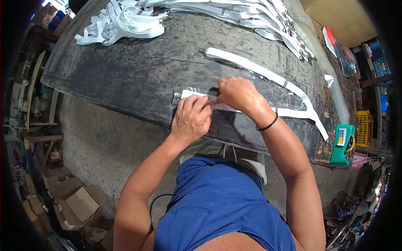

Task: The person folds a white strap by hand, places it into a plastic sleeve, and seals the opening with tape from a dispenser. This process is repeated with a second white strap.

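Note:
Near the front edge of the worktable, my left hand [191, 116] presses its closed fingers on the end of a white strap [289, 112] that lies with clear plastic film [177, 98] about it. Just to its right is my right hand [240, 94], closed, knuckles up, against the strap and film. What its fingertips grip is hidden beneath it. The strap runs right under my right wrist and meets a second white strap [251, 66], which curves behind both hands and has a metal clip [202, 51] at its left end.
On the dark worn table [121, 83], a heap of white straps [121, 25] lies back left and a layered bundle [234, 14] at the back. A green tape dispenser [340, 146] stands at the right corner. Clear plastic [335, 92] lies along the right edge. Cardboard boxes [81, 205] lie lower left.

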Demonstrator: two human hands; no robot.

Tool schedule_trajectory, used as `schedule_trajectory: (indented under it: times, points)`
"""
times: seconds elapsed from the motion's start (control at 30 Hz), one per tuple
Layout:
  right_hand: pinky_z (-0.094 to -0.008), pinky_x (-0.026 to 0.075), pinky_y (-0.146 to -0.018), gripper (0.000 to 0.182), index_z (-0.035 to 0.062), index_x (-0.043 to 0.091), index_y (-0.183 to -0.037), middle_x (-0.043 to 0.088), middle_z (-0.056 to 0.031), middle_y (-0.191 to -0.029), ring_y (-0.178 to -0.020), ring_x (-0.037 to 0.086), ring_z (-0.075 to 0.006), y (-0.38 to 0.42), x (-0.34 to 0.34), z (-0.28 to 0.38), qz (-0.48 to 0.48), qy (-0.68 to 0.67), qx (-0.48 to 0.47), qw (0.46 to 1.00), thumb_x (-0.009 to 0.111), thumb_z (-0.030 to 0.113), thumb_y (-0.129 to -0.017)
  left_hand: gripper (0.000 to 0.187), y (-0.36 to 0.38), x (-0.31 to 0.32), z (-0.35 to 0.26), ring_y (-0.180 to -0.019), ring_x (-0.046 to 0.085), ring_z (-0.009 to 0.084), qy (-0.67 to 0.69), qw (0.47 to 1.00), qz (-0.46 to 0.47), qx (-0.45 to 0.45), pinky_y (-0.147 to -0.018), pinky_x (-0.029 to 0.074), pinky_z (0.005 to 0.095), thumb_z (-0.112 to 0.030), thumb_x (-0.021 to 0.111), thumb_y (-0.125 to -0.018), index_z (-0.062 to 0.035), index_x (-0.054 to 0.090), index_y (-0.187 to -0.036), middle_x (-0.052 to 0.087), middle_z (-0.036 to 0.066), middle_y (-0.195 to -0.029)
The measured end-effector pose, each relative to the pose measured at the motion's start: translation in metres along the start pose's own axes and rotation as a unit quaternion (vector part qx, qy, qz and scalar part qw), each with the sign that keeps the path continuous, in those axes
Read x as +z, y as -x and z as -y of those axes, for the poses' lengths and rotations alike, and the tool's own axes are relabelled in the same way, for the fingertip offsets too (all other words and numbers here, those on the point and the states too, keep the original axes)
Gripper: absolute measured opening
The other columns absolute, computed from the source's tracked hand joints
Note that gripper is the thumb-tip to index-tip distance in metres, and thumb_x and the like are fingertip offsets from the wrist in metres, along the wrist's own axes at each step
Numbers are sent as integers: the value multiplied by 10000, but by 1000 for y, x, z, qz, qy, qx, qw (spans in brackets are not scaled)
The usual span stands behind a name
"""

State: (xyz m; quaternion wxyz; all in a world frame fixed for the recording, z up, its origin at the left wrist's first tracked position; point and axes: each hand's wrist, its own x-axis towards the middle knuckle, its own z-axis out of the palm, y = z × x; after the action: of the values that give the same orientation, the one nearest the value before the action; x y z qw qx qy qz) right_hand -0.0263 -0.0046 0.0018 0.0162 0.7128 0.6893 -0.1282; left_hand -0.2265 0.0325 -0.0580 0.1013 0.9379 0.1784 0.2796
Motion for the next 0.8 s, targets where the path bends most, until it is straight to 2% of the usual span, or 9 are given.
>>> schedule_trajectory:
  times: [0.1, 0.17, 0.23, 0.3, 0.33, 0.47, 0.63, 0.73, 0.8]
  points:
    - [-440, 549, -810, 420, 1, 629, -1004, 710, -179, -959, -963, 696, -361, 15, -16, -4, -5, 5, 70, 998, 797, 328, -801, 261, 0, 0, -1, -1151, 567, 264, -4, 1000, -6, -6, -948, 442, 416, -104, 716, -794, -94, 735, -1054, 644, 50, -1200]
    - [-418, 534, -839, 422, -5, 628, -1032, 691, -166, -1035, -1013, 670, -340, 30, -9, -18, -157, -56, 27, 986, 818, 279, -784, 302, 2, 0, 0, -1151, 567, 263, 9, 1000, 3, -11, -963, 442, 420, -108, 720, -797, -107, 723, -1099, 646, 48, -1203]
    - [-424, 495, -952, 546, 6, 610, -1233, 642, -168, -1220, -1167, 603, -358, 43, -5, -16, -112, -75, 61, 989, 819, 241, -788, 317, 2, -1, -1, -1150, 567, 265, 10, 1000, 1, -14, -969, 441, 423, -108, 721, -795, -105, 720, -1112, 646, 49, -1205]
    - [-492, 406, -1077, 742, 34, 483, -1449, 537, -182, -1425, -1341, 480, -407, 57, 11, -10, -276, -28, -28, 960, 799, 258, -816, 331, 2, -2, -1, -1149, 567, 267, 10, 1000, 1, -12, -975, 441, 426, -108, 721, -794, -103, 716, -1124, 646, 50, -1207]
    - [-565, 287, -1158, 878, 39, 354, -1548, 403, -166, -1566, -1464, 330, -413, 63, 17, -2, -225, -29, -14, 974, 795, 276, -826, 336, 2, -2, -1, -1152, 566, 268, 10, 1000, 6, -14, -977, 441, 427, -107, 719, -793, -102, 715, -1130, 646, 51, -1208]
    - [-672, 165, -1173, 883, 53, 373, -1551, 364, -138, -1611, -1507, 280, -371, 77, 62, 18, -129, 34, -34, 990, 521, 660, -927, 331, 2, -1, 0, -1148, 556, 250, 1, 1000, 3, -6, -1000, 428, 412, -126, 694, -805, -92, 717, -1133, 636, 53, -1201]
    - [-678, 136, -1177, 908, 40, 345, -1563, 311, -166, -1639, -1533, 215, -394, 79, 20, 11, -152, 20, 7, 988, 529, 656, -921, 361, 1, -3, -1, -1152, 560, 256, 2, 1000, 6, -1, -1004, 430, 416, -112, 691, -787, -91, 711, -1147, 635, 62, -1209]
    - [-671, 104, -1187, 920, 30, 334, -1568, 324, -163, -1632, -1537, 200, -389, 83, 12, 25, -294, -18, -4, 956, 527, 657, -923, 378, 2, -4, -1, -1153, 564, 260, 0, 1000, 3, 1, -1003, 433, 418, -99, 682, -777, -80, 700, -1155, 637, 67, -1206]
    - [-674, 105, -1186, 912, 33, 347, -1563, 336, -156, -1627, -1534, 208, -388, 84, 55, 32, -227, -1, -17, 974, 522, 660, -924, 384, 2, -4, 0, -1153, 566, 262, -5, 1000, -5, 8, -1004, 434, 420, -94, 676, -773, -71, 694, -1156, 639, 69, -1201]
